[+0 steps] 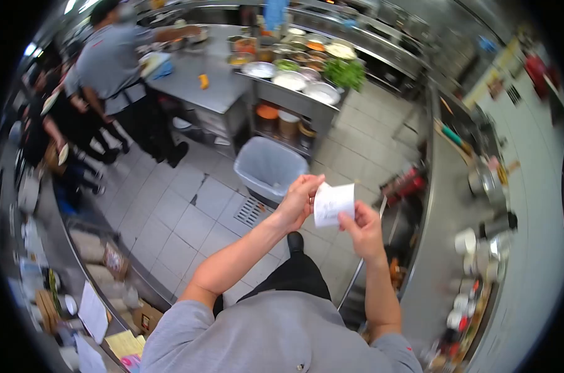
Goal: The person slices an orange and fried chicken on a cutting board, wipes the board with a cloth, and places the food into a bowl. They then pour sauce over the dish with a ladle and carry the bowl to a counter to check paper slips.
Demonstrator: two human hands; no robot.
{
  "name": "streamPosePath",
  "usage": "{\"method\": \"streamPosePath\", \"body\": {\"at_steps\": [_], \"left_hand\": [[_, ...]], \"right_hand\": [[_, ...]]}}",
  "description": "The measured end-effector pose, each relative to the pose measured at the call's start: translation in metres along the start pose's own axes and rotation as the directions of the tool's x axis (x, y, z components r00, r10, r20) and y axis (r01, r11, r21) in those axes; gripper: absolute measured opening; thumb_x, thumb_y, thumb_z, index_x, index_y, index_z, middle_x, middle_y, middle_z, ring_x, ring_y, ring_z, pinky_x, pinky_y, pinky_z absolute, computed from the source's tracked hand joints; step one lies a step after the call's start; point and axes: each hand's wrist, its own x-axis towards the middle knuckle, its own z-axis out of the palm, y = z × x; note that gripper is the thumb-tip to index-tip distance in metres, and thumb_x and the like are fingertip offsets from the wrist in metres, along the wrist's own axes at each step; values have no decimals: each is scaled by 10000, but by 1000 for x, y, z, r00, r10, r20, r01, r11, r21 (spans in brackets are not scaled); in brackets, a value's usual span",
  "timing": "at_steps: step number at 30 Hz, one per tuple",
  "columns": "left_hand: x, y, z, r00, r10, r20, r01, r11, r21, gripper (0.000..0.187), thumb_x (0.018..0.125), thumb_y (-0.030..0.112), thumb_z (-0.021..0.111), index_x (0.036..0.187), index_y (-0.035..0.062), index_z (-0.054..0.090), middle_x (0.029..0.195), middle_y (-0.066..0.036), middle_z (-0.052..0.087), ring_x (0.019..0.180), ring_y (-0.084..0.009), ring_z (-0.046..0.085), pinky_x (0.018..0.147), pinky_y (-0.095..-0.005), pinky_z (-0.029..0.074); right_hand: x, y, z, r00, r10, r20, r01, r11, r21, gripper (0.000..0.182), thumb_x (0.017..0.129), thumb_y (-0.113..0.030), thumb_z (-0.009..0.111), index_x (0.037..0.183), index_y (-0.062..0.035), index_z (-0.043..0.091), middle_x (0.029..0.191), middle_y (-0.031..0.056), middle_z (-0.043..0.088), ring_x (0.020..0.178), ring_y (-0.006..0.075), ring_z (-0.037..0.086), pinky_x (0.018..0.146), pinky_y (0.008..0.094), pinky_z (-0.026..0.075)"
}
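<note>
A small white paper slip [333, 200] with faint print is held up between both hands, in front of my body. The fingers of my left hand [299, 202] are closed on its left edge. At its lower right corner, my right hand [364, 232] pinches it between thumb and fingers. The print is too small to read. Just beyond the slip, on the tiled floor, stands a grey bin [254, 176] with a clear liner.
Ahead is a steel counter [219, 74] with several food containers and green herbs [345, 73]. A co-worker [117, 68] stands at its left, with other people behind. Steel counters run along my left and right [431, 273], the right one holding cups and jars. A floor drain [252, 211] lies before me.
</note>
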Motion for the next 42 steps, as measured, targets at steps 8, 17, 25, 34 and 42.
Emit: {"method": "streamPosePath", "body": {"at_steps": [8,17,25,34,42], "left_hand": [[57,95,-130,883,193,-428,-194,980,43,389,938,61,666,1258,64,444,1111,-121,652,983,-189,641,828,-360,515],[3,165,-258,516,348,-783,-558,830,2,378,940,17,646,1251,89,443,1094,-127,635,1011,-213,631,883,-369,517],[-78,184,-409,324,408,-854,-595,790,152,146,935,22,614,1081,16,622,1053,-111,646,971,-200,634,825,-363,533],[-124,287,-522,278,416,-866,-587,787,190,123,953,59,626,1026,-12,695,959,-74,675,887,-146,641,780,-298,524],[-125,376,-619,174,504,-846,-510,781,361,118,949,79,678,1019,-10,712,888,-22,664,805,-83,582,736,-242,452]], "right_hand": [[175,106,60,897,137,420,-64,981,-184,166,946,-83,689,1088,1,677,905,31,664,787,87,594,672,274,504],[333,153,189,623,109,775,115,967,-229,200,931,-107,702,1045,42,635,888,156,632,740,210,621,658,337,497],[463,152,363,634,-1,773,311,916,-254,151,922,-86,691,997,30,630,808,156,606,636,233,566,587,341,458],[680,86,522,787,-474,396,579,788,-208,453,932,-39,663,1351,-36,491,895,165,718,761,184,687,645,328,524],[900,17,623,607,-778,164,768,521,-371,113,944,-109,689,1013,-28,728,908,96,706,753,154,636,674,289,501]]}}
